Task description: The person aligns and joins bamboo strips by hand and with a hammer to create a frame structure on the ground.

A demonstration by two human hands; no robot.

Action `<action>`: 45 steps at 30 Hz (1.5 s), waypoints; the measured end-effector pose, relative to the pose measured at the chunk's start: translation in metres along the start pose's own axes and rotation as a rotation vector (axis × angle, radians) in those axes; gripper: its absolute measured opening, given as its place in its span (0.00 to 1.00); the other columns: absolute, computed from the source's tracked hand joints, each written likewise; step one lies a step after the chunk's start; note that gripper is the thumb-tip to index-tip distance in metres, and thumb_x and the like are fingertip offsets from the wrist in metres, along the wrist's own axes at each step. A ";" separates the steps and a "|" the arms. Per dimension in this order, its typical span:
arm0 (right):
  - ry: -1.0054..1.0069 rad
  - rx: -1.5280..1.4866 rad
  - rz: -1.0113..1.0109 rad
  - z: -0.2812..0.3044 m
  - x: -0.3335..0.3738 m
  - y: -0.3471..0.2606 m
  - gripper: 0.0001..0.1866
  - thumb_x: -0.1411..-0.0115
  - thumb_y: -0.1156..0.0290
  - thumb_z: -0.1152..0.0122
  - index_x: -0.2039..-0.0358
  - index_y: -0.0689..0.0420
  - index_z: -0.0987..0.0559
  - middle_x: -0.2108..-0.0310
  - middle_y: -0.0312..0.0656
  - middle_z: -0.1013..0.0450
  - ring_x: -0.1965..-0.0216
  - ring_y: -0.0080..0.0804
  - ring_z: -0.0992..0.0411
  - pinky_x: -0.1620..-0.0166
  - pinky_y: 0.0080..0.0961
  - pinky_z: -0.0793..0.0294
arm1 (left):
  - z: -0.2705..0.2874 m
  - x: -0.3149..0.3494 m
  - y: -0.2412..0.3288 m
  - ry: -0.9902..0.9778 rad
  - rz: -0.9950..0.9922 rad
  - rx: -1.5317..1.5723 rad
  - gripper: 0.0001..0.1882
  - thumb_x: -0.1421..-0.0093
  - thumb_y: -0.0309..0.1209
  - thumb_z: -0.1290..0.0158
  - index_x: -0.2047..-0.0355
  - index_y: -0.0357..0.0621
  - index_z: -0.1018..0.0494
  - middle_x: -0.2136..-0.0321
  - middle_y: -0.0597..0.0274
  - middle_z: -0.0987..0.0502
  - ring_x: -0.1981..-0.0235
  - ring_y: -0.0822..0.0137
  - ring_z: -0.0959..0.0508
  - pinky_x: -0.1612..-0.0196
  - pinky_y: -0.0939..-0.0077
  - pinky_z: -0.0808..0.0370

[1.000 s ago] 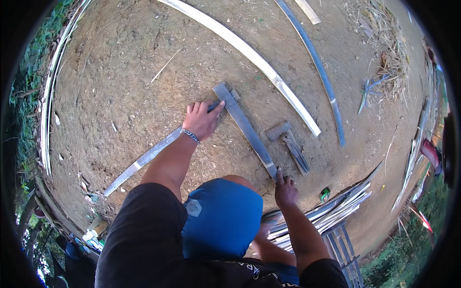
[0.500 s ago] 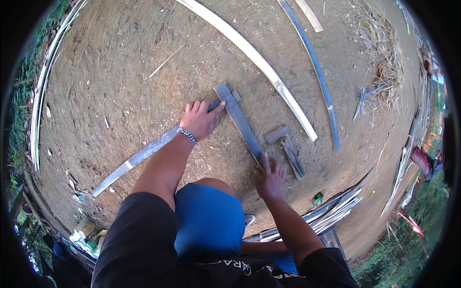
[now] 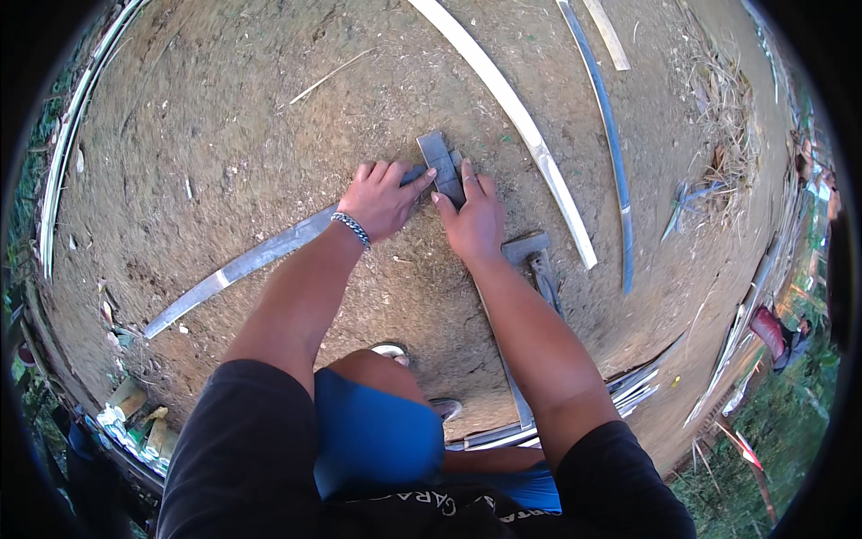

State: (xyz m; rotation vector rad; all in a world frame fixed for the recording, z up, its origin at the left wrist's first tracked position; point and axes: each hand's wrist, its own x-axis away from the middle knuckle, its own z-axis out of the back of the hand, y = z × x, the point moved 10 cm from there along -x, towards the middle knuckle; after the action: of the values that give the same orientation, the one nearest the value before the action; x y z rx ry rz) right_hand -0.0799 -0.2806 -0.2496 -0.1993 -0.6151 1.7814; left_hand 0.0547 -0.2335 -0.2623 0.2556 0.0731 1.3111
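My left hand [image 3: 381, 199] is closed around the end of a long grey bamboo slat [image 3: 269, 255], which runs down to the lower left along the ground. A second bamboo slat [image 3: 438, 160] crosses the end of the first, and my left thumb and fingertip touch its edge. My right hand [image 3: 476, 217] grips this crossing slat just below the joint, thumb on one edge and fingers on the other. Its lower part passes beneath my right forearm. Close to my right wrist lies a hammer-shaped tool [image 3: 526, 247], its handle partly covered by my forearm.
A pale bamboo strip [image 3: 512, 106] and a darker one [image 3: 612, 135] lie beyond to the right. More strips [image 3: 633, 391] are bundled near my right elbow. Long strips [image 3: 67, 171] line the left edge. Dry grass [image 3: 718, 135] lies far right.
My right hand has slid up from the crossing slat's lower end to near the joint. My left hand still holds the first slat. The view has shifted slightly.
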 end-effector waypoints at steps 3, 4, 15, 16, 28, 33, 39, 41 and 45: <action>-0.098 0.030 -0.068 -0.006 -0.002 0.004 0.41 0.44 0.54 0.29 0.34 0.58 0.31 0.49 0.51 0.29 0.51 0.51 0.27 0.48 0.45 0.28 | -0.002 0.001 -0.001 -0.012 0.008 0.042 0.30 0.37 0.41 0.45 0.33 0.69 0.34 0.44 0.63 0.30 0.45 0.60 0.30 0.43 0.58 0.35; -0.129 0.034 -0.092 -0.008 -0.003 0.005 0.41 0.44 0.54 0.29 0.34 0.58 0.31 0.50 0.50 0.29 0.51 0.50 0.27 0.48 0.45 0.28 | -0.005 0.002 -0.002 -0.035 0.012 0.070 0.30 0.37 0.40 0.45 0.34 0.70 0.34 0.43 0.63 0.30 0.45 0.60 0.30 0.41 0.56 0.36; -0.127 0.052 -0.072 -0.009 -0.003 0.003 0.41 0.42 0.54 0.31 0.33 0.60 0.33 0.51 0.49 0.27 0.50 0.49 0.27 0.46 0.44 0.31 | -0.004 0.004 -0.002 -0.027 0.013 0.122 0.29 0.39 0.38 0.42 0.36 0.72 0.30 0.44 0.65 0.30 0.44 0.61 0.30 0.39 0.56 0.38; -0.126 0.052 -0.072 -0.009 -0.003 0.004 0.41 0.42 0.54 0.31 0.33 0.60 0.33 0.52 0.49 0.27 0.50 0.49 0.27 0.46 0.45 0.31 | -0.001 0.003 -0.001 -0.017 0.004 0.106 0.28 0.38 0.38 0.43 0.37 0.71 0.30 0.45 0.65 0.29 0.44 0.62 0.30 0.41 0.58 0.37; -0.105 0.065 -0.052 -0.010 -0.001 0.006 0.42 0.44 0.55 0.29 0.32 0.56 0.34 0.51 0.46 0.28 0.49 0.45 0.27 0.47 0.46 0.33 | 0.001 0.003 0.000 -0.023 0.003 0.104 0.27 0.37 0.39 0.44 0.37 0.71 0.30 0.45 0.65 0.29 0.44 0.63 0.30 0.41 0.60 0.36; -0.043 -0.068 0.005 -0.005 0.012 0.005 0.39 0.46 0.61 0.27 0.35 0.56 0.31 0.51 0.48 0.29 0.49 0.50 0.29 0.46 0.48 0.34 | 0.000 0.004 0.000 -0.018 -0.005 0.085 0.27 0.37 0.39 0.44 0.36 0.71 0.30 0.45 0.65 0.29 0.44 0.63 0.30 0.41 0.60 0.37; 0.005 -0.169 0.021 -0.010 0.015 0.012 0.34 0.47 0.64 0.27 0.40 0.56 0.26 0.51 0.50 0.28 0.49 0.51 0.30 0.44 0.47 0.35 | 0.000 0.003 0.001 -0.004 -0.016 0.088 0.27 0.37 0.38 0.44 0.37 0.71 0.30 0.45 0.66 0.29 0.44 0.63 0.30 0.42 0.60 0.36; 0.009 -0.184 0.012 -0.012 0.015 0.015 0.33 0.47 0.64 0.26 0.41 0.56 0.24 0.51 0.50 0.28 0.49 0.51 0.30 0.43 0.46 0.35 | -0.001 0.003 0.001 -0.016 -0.010 0.099 0.27 0.37 0.38 0.45 0.37 0.71 0.30 0.45 0.66 0.29 0.44 0.63 0.30 0.42 0.60 0.36; 0.025 -0.174 0.012 -0.012 0.016 0.014 0.32 0.47 0.65 0.26 0.41 0.55 0.23 0.51 0.50 0.28 0.48 0.50 0.30 0.43 0.45 0.36 | 0.001 0.004 0.001 -0.003 -0.024 0.082 0.27 0.37 0.39 0.45 0.37 0.71 0.30 0.46 0.66 0.29 0.45 0.63 0.30 0.42 0.60 0.36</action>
State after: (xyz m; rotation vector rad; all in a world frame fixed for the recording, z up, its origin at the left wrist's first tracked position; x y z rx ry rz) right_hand -0.0916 -0.2642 -0.2641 -0.3445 -0.7521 1.7347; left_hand 0.0551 -0.2292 -0.2604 0.3259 0.1272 1.2853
